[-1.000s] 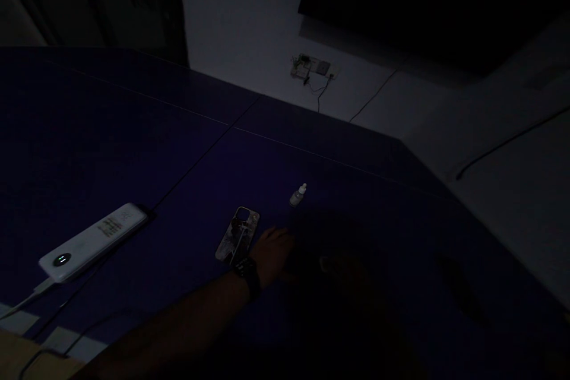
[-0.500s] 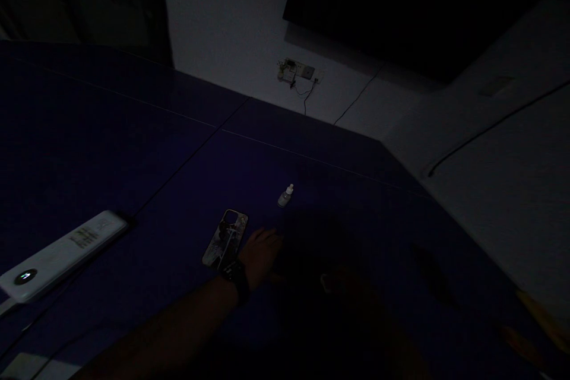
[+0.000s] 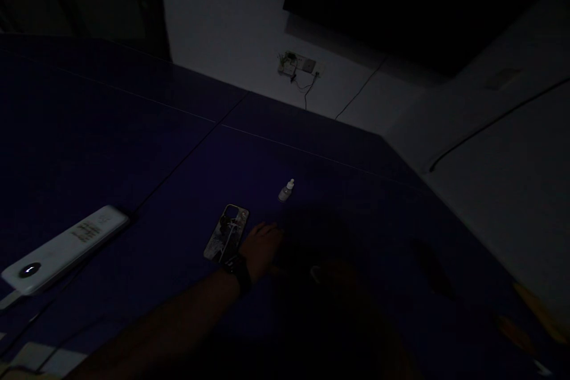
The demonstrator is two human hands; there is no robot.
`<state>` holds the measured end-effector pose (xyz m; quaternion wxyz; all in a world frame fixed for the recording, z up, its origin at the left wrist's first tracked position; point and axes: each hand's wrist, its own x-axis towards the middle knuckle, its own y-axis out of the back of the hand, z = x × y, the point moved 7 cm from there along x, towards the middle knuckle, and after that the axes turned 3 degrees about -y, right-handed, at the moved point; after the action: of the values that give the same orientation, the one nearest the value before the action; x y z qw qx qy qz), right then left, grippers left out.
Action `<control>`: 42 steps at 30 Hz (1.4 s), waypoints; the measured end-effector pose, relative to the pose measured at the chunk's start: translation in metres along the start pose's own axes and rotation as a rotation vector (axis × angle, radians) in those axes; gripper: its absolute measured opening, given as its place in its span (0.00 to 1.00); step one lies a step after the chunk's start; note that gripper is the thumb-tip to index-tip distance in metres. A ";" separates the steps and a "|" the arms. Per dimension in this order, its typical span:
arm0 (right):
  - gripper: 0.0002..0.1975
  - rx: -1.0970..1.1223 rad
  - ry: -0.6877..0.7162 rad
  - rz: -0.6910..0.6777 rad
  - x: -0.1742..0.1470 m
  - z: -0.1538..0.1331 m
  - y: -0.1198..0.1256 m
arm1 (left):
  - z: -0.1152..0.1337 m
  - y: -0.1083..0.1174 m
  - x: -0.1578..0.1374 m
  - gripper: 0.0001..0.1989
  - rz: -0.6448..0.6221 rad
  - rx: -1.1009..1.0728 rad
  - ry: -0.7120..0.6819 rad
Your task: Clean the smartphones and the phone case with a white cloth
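Note:
In the head view my left hand, with a dark watch on the wrist, reaches in from the lower left. Its fingers bend over the edge of a very dark area, and its thumb sits apart below; what they hold is lost in shadow. A phone case or cased phone with a dark picture on it lies just left of that hand. My right hand is barely visible to the right, closed near a small pale thing at its fingertips. Beyond both hands a small dropper bottle stands upright.
A white power bank with a lit display lies on the dark blue surface at left, cables beside it. Wall sockets with wires and a large black screen are at the back. A yellowish thing lies at right.
The pale thing at my right hand has shifted left and slightly up, toward my left hand. My left hand stays nearly in place. The whole view has shifted a little.

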<state>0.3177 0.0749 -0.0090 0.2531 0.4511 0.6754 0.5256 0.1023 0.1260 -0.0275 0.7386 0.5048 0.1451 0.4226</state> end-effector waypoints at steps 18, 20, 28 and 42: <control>0.17 -0.150 -0.144 0.148 -0.058 0.060 -0.026 | 0.008 0.007 0.000 0.48 -0.008 0.095 -0.004; 0.17 -0.115 -0.197 0.146 -0.066 0.059 -0.021 | 0.013 0.011 -0.002 0.48 -0.013 0.113 -0.010; 0.15 0.061 -0.262 0.210 -0.020 0.020 -0.018 | 0.048 0.013 -0.024 0.50 -0.073 0.260 -0.042; 0.10 0.184 0.033 0.241 0.005 0.033 0.008 | 0.061 0.018 -0.021 0.58 -0.105 0.031 -0.185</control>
<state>0.3448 0.0956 -0.0114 0.1350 0.5414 0.6657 0.4955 0.1202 0.0742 0.0113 0.7620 0.5447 0.1091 0.3327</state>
